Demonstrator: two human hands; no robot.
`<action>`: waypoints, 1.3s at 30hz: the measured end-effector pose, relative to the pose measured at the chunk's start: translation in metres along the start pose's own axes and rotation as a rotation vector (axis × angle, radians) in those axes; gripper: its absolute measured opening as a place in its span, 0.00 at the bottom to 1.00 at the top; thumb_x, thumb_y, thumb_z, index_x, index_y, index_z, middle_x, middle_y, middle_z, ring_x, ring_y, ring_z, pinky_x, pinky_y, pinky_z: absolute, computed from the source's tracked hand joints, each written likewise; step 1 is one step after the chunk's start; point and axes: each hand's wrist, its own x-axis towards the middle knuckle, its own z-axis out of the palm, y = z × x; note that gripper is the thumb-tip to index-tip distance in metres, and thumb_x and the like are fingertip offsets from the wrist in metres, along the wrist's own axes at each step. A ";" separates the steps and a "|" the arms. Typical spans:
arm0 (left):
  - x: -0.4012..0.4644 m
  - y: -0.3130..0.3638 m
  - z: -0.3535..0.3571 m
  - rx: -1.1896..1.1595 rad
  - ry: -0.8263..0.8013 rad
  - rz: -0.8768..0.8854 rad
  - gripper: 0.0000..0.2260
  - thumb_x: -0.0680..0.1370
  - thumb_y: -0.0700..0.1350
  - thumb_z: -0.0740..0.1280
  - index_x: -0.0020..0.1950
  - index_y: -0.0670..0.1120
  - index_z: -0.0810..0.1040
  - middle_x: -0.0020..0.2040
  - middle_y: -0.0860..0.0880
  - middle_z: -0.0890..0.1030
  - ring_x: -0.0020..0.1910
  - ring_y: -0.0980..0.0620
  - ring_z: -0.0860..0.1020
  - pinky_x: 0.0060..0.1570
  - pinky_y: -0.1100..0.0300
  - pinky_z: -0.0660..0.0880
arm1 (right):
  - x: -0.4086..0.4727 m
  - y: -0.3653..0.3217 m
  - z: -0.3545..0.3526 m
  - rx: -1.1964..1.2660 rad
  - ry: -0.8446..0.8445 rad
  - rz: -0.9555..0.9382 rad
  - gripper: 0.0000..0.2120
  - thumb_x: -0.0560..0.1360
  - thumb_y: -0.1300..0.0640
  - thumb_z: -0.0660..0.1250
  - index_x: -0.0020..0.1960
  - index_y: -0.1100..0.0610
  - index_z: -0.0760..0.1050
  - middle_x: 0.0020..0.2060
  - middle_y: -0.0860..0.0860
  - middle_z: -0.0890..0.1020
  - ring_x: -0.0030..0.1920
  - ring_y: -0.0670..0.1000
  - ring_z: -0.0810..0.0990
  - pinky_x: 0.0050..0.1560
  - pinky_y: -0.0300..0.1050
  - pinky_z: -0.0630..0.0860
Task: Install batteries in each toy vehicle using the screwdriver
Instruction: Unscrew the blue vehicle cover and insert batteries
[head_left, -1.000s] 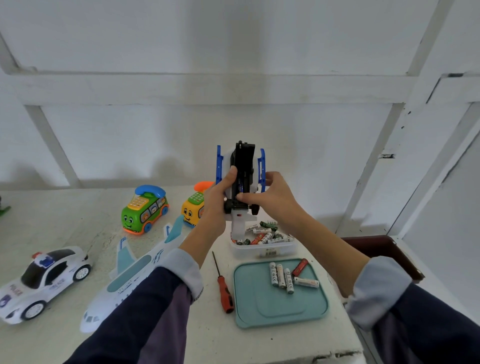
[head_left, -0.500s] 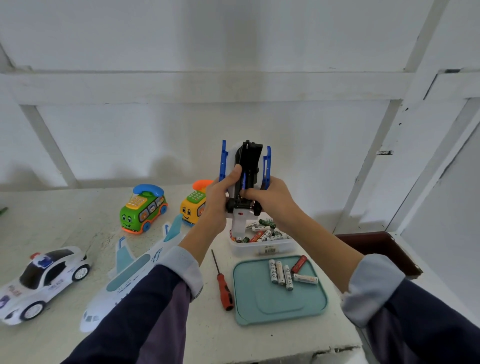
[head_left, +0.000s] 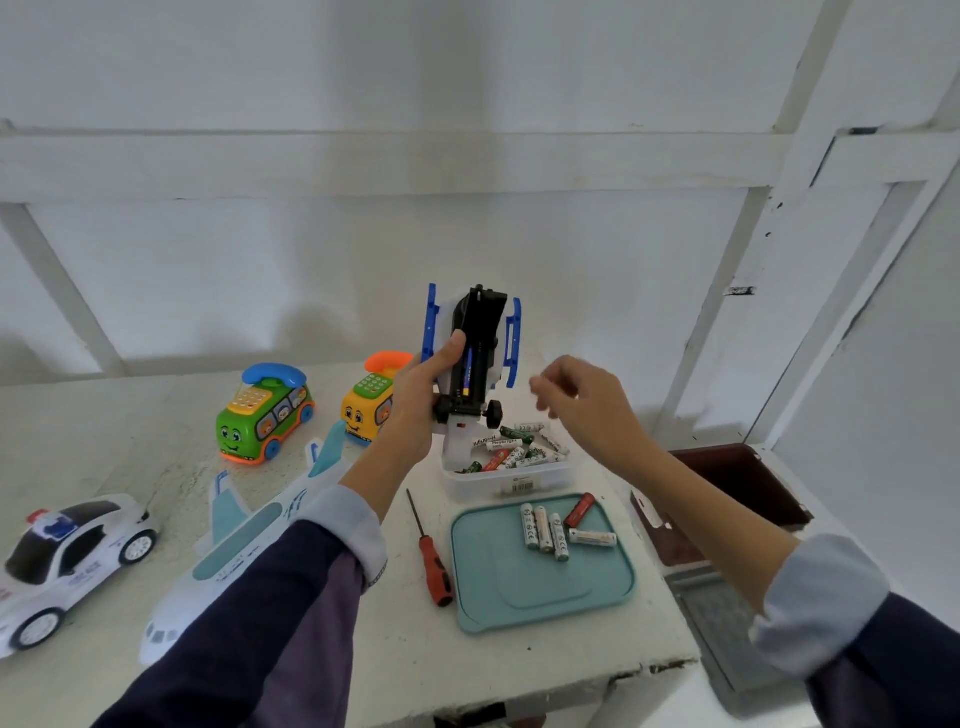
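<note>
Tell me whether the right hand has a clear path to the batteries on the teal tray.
Probably yes: the right hand holds nothing, and the batteries lie uncovered below it.

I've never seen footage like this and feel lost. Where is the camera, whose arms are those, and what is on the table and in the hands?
The camera is worn on a person's head, looking down at their own arms. The left hand grips a toy vehicle upside down, its black underside showing. The right hand hangs loosely beside it, holding nothing. On the table lie a red screwdriver, a teal tray with loose batteries, a clear box of more batteries, a police car, a toy plane and two phone buses.
</note>
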 end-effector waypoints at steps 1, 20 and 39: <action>0.000 -0.002 0.001 -0.009 0.002 -0.007 0.29 0.65 0.56 0.72 0.59 0.41 0.79 0.51 0.40 0.84 0.43 0.44 0.83 0.41 0.53 0.82 | -0.004 0.006 -0.004 -0.086 -0.108 -0.015 0.06 0.77 0.57 0.64 0.44 0.58 0.76 0.36 0.50 0.81 0.36 0.47 0.77 0.44 0.43 0.75; -0.004 -0.010 0.007 -0.026 0.020 0.003 0.10 0.76 0.48 0.69 0.53 0.43 0.78 0.38 0.50 0.84 0.35 0.52 0.82 0.32 0.60 0.79 | -0.042 0.060 0.038 -0.777 -0.526 -0.224 0.21 0.70 0.54 0.66 0.63 0.54 0.73 0.59 0.50 0.74 0.59 0.53 0.71 0.55 0.45 0.70; -0.006 -0.010 0.011 -0.056 -0.004 -0.014 0.17 0.76 0.48 0.68 0.59 0.37 0.78 0.43 0.44 0.85 0.33 0.48 0.83 0.32 0.57 0.81 | -0.034 0.025 0.007 -0.157 -0.319 -0.111 0.13 0.62 0.57 0.79 0.39 0.49 0.76 0.47 0.47 0.71 0.41 0.43 0.72 0.43 0.33 0.73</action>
